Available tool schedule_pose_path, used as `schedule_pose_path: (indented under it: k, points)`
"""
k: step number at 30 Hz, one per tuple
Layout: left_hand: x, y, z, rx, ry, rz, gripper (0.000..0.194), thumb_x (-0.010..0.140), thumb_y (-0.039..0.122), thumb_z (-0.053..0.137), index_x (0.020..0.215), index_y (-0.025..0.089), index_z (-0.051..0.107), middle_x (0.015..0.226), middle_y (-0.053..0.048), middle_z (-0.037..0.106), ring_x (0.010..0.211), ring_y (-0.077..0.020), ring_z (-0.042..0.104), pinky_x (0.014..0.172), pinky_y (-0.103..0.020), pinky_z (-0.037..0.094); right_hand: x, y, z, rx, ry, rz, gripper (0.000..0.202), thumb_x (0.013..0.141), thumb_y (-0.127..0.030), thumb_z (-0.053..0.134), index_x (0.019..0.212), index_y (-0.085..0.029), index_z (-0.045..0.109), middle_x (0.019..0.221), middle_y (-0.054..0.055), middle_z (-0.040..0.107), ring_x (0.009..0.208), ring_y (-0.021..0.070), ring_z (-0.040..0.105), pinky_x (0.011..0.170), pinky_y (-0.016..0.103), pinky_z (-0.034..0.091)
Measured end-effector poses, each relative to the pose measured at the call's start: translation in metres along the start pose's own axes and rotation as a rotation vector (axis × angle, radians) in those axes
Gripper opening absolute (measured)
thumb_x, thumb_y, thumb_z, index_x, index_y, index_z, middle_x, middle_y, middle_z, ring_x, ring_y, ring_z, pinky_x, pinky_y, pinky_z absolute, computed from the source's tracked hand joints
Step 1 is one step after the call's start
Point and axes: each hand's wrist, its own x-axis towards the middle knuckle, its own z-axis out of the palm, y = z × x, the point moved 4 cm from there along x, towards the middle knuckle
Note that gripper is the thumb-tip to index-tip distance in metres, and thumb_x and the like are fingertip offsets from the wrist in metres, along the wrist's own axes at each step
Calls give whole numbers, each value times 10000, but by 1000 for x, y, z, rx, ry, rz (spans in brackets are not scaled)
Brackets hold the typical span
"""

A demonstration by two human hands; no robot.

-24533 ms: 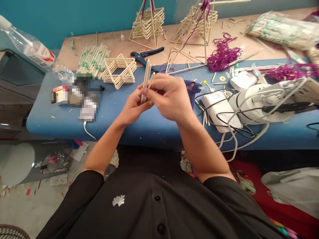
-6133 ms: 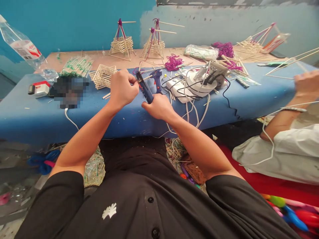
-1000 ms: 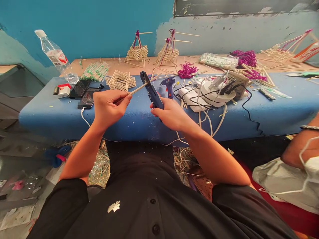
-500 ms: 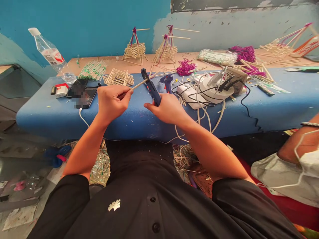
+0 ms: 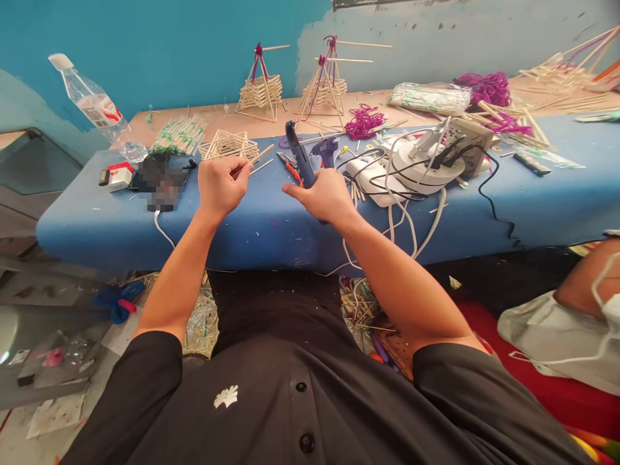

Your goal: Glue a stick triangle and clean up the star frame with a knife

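Note:
My left hand point(image 5: 223, 187) is closed over the blue tabletop, its thumb and fingers pinching a thin wooden stick point(image 5: 263, 154) that points up to the right. Beside it, a second thin stick point(image 5: 263, 166) shows; whether the hand grips this one too is unclear. Just behind the hand lies a flat framework of stacked sticks point(image 5: 228, 143). My right hand point(image 5: 327, 197) is wrapped around a dark blue hand tool point(image 5: 301, 155) with a long narrow body, held upright. Orange-handled pliers point(image 5: 292, 170) lie next to that tool, and a blue glue gun point(image 5: 326, 151) rests behind my right hand.
Stick towers with purple cord point(image 5: 260, 93) stand at the back. A plastic bottle point(image 5: 92, 103), phones and bundled sticks point(image 5: 179, 134) are left. Purple cord point(image 5: 365, 121), a power strip point(image 5: 372, 174) and tangled cables lie right. Another person's arm point(image 5: 588, 278) is at far right.
My hands have moved slightly apart. The stick no longer meets the dark blue tool; its exposed end is lower and nearer the stick framework. Pliers now show beside the tool.

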Motion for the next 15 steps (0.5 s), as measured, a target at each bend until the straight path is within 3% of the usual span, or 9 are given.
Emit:
schedule_pose_path:
  k: [3, 7, 12, 15]
  points:
    - [-2, -14, 6, 402, -69, -97, 261, 1008, 322, 657, 814, 224, 802, 876, -122, 801, 956, -331, 754, 941, -458, 515, -8, 5, 2, 91, -32, 18, 411, 853, -458, 864, 666, -246, 565, 585, -7, 563, 640, 193, 566, 725, 376, 486]
    - [-5, -27, 14, 639, -182, -231, 254, 1022, 320, 636, 995, 219, 868, 1053, -208, 834, 1111, -454, 759, 964, -555, 526, -15, 14, 9, 221, -64, 51, 401, 833, -442, 851, 644, -243, 558, 608, 5, 605, 629, 187, 574, 675, 363, 445]
    - [2, -37, 18, 617, -192, -167, 245, 965, 229, 649, 994, 216, 892, 1012, -197, 846, 1094, -449, 769, 965, -562, 536, -16, 21, 20, 334, -68, 31, 393, 794, -484, 842, 658, -238, 568, 622, 9, 619, 605, 176, 565, 598, 336, 408]
    - [1, -37, 19, 421, -127, -112, 192, 894, 210, 702, 913, 225, 893, 951, -153, 856, 1032, -399, 777, 970, -517, 544, -15, 23, 25, 429, -54, 29, 330, 798, -451, 810, 696, -234, 583, 608, -7, 602, 580, 173, 576, 574, 326, 421]
